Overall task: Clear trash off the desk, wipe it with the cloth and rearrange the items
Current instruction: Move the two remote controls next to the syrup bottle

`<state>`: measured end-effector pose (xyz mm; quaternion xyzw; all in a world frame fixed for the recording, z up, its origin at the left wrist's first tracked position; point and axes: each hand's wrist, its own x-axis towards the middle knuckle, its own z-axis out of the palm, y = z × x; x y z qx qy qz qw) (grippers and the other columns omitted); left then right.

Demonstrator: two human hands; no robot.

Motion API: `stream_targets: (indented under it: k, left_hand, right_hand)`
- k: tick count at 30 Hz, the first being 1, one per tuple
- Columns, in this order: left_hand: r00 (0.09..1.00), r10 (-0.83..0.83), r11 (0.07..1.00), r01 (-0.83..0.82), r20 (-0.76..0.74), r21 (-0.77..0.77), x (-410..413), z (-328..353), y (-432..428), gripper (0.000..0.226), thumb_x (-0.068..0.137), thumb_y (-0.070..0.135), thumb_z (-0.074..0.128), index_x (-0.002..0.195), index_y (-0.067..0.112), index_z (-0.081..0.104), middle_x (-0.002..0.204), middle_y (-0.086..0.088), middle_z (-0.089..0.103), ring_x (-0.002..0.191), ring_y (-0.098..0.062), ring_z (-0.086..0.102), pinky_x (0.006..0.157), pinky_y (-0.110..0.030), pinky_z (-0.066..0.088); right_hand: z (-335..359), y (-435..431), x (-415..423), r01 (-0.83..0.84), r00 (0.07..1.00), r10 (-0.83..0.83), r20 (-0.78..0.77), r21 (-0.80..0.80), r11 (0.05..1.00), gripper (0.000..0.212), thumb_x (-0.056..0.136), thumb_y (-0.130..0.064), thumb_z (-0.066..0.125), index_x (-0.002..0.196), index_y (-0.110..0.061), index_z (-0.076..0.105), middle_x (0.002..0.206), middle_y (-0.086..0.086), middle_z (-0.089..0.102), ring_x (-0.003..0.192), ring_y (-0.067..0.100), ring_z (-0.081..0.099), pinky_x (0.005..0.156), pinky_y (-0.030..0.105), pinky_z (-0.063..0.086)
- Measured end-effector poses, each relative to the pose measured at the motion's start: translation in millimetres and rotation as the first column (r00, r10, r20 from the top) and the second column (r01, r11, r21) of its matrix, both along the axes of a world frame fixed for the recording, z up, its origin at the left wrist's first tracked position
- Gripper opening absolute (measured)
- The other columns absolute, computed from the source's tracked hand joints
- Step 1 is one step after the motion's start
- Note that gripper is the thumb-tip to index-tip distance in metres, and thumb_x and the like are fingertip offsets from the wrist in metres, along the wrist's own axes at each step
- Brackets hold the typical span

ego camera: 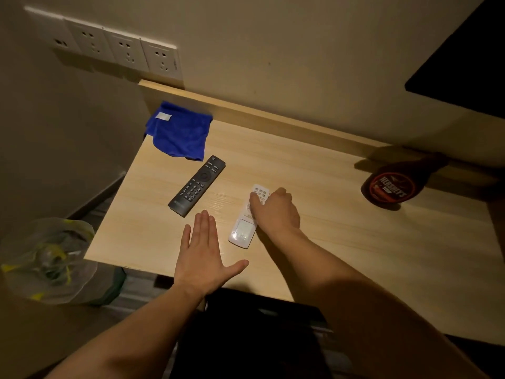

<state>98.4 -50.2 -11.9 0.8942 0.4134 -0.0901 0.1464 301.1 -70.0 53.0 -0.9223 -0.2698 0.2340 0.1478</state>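
Nearest, below the front edge of the surface, sits a dark shape too dim to name, with both bare forearms reaching over it. Of the two hands, the left hand is spread flat at the front edge, fingers straight and together, thumb out to the right, holding nothing; whether the palm touches the wood cannot be told. Just beside it, the right hand curls its fingers over the middle of the white remote, which lies on the surface. The remote's long axis runs from near-left to far-right, display end toward the person and button end away.

Left of that and slightly farther lies the black TV remote, untouched. It slants the same way, power-button end pointing far-right, toward the wall.

On the floor at the left stands a waste bin lined with a clear plastic bag; inside are crumpled clear and yellow-green scraps.

Farther back, the blue cloth is bunched on the far-left corner, its white label up and one edge hanging over the side. Well apart on the right is a brown Hershey's syrup bottle, narrow end toward the wall.

A row of wall sockets lines the wall above the cloth
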Motion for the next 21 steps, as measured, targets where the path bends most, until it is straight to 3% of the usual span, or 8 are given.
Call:
stream_targets:
  k: [2,5,8,11,13,17,21]
  left_hand:
    - [1.0,-0.002,1.0,0.002,-0.016,-0.002,-0.1,-0.3,0.3,0.138,0.075,0.104,0.016,0.164,0.003,-0.012,0.173,-0.017,-0.022,0.16,-0.026,-0.023,0.13,-0.052,-0.008]
    - [0.999,-0.006,1.0,0.006,-0.047,-0.01,0.6,1.7,1.3,0.139,0.073,0.105,0.013,0.163,0.003,-0.016,0.172,-0.016,-0.025,0.159,-0.026,-0.026,0.13,-0.052,-0.009]
    - [0.997,-0.012,1.0,0.01,-0.079,-0.022,1.5,3.0,2.9,0.139,0.072,0.105,0.009,0.162,0.005,-0.02,0.171,-0.015,-0.03,0.157,-0.026,-0.031,0.13,-0.052,-0.011]
    - [0.996,-0.01,1.0,0.008,-0.09,-0.025,2.3,2.6,2.9,0.139,0.071,0.105,0.009,0.162,0.005,-0.022,0.17,-0.015,-0.031,0.156,-0.025,-0.034,0.129,-0.052,-0.011]
    - [0.996,-0.007,1.0,0.005,-0.087,-0.022,2.6,2.7,2.5,0.139,0.072,0.105,0.01,0.162,0.004,-0.021,0.171,-0.015,-0.03,0.156,-0.025,-0.033,0.129,-0.052,-0.011]
    - [0.996,-0.003,1.0,0.001,-0.088,-0.019,3.0,4.3,2.5,0.138,0.072,0.105,0.011,0.162,0.005,-0.021,0.171,-0.014,-0.03,0.157,-0.025,-0.032,0.13,-0.052,-0.011]
    - [0.998,0.005,1.0,-0.006,-0.066,-0.02,2.9,4.1,0.7,0.138,0.073,0.104,0.014,0.163,0.005,-0.019,0.171,-0.013,-0.029,0.157,-0.023,-0.032,0.13,-0.051,-0.011]
  right_hand:
    - [5.7,-5.4,18.6,-0.302,0.941,0.296,0.161,0.01,0.953,0.053,0.098,-0.041,0.055,0.14,-0.01,0.046,0.136,0.011,0.054,0.123,0.032,0.052,0.093,0.04,0.045]
    - [9.5,-2.6,44.9,-0.703,0.7,0.701,0.135,-0.043,0.71,0.073,0.093,-0.013,0.063,0.158,-0.026,0.032,0.162,0.001,0.037,0.15,0.027,0.029,0.118,0.046,0.033]
    - [6.3,10.7,57.2,-0.856,0.445,0.888,0.117,-0.235,0.46,0.084,0.088,-0.011,0.072,0.157,-0.035,0.03,0.169,-0.005,0.024,0.157,0.026,0.013,0.117,0.049,0.031]
    - [-0.9,20.0,60.9,-0.897,0.32,0.939,0.127,-0.276,0.344,0.075,0.086,-0.02,0.077,0.15,-0.035,0.042,0.158,-0.005,0.041,0.15,0.025,0.03,0.106,0.049,0.044]
    - [-4.7,21.7,65.3,-0.899,0.325,0.932,0.158,-0.255,0.357,0.067,0.085,-0.029,0.079,0.145,-0.033,0.049,0.146,-0.005,0.051,0.138,0.022,0.041,0.1,0.042,0.044]
    - [-8.3,8.9,72.7,-0.87,0.42,0.888,0.189,-0.195,0.453,0.062,0.081,-0.041,0.081,0.137,-0.03,0.057,0.132,-0.005,0.058,0.121,0.019,0.049,0.086,0.033,0.037]
    - [-13.6,-20.7,74.5,-0.769,0.616,0.772,0.156,-0.092,0.632,0.062,0.075,-0.05,0.086,0.127,-0.028,0.061,0.118,-0.007,0.059,0.106,0.016,0.052,0.08,0.031,0.039]
